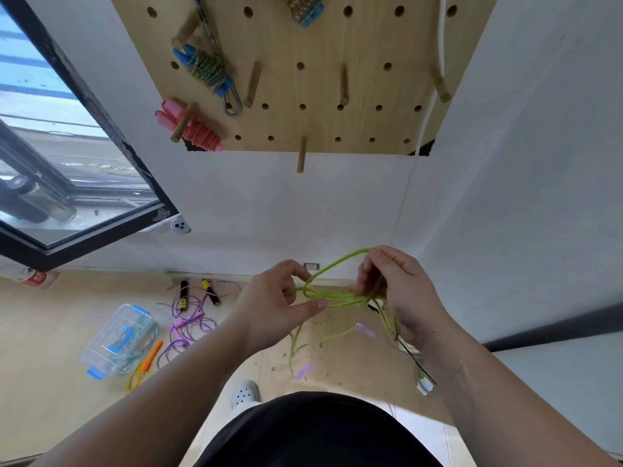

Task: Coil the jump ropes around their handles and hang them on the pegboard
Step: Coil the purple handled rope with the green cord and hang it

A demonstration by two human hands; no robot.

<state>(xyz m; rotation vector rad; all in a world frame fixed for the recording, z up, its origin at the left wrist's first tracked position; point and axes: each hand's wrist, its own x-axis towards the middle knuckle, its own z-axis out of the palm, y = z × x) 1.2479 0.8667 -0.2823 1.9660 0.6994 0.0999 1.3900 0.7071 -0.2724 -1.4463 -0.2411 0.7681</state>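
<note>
The left hand (279,298) pinches the green jump rope (337,296) between thumb and curled fingers. The right hand (401,288) curls its fingers round a bunch of the rope's strands. Both hold it in the air below the pegboard (320,79). Its lilac handles (365,330) dangle loose, so this rope looks only partly gathered, not yet coiled. Three coiled ropes already hang by the pegboard's left and top edges, a pink one (192,128) at the lower left corner. A tangle of purple rope (188,318) and an orange-handled rope (150,357) lie uncoiled on the floor.
</note>
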